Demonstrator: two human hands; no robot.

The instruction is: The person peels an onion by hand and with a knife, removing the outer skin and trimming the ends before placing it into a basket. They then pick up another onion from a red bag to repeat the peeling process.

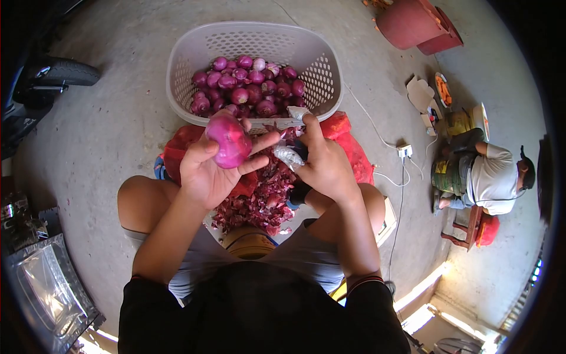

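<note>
My left hand (215, 162) is closed around a large, glossy red onion (228, 140), its palm turned up and some fingers stretched out past it. To the right, my right hand (324, 156) hangs with thumb and index finger apart, both wrapped in silvery tape (289, 156). A dark patch shows between them, and I cannot make out what it is; its other fingers are curled out of sight. Ahead stands a grey plastic basket (253, 35) holding many smooth purple onions (239, 95). Below my hands lies a heap of onion skins (259, 203).
Red mesh sacks (348, 147) lie under the basket's near side. On the right are a power strip (404, 151) with cords and a seated person (492, 177) beside a bucket. Red tubs (413, 23) stand at the far right; a motorcycle wheel (68, 72) is at left.
</note>
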